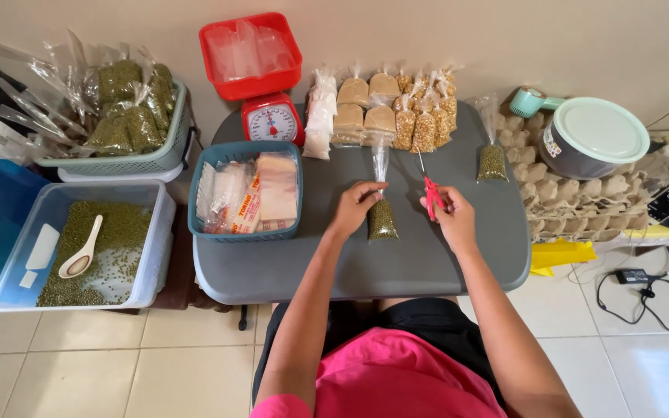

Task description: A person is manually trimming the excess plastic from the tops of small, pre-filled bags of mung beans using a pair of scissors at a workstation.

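Observation:
A small clear bag of green beans (382,219) lies on the grey table (311,263) in front of me. My left hand (355,206) pinches the bag's twisted neck, just above the beans. My right hand (451,217) holds red-handled scissors (430,193), blades pointing away from me, a little to the right of the bag. A second filled bag of green beans (492,161) stands further right on the table.
A teal basket (209,229) of packets sits at the table's left, a red scale (271,118) behind it. Rows of filled bags (385,116) line the back. A clear tub (155,255) of green beans with a scoop stands left; egg trays (582,201) and a lidded bowl (591,135) right.

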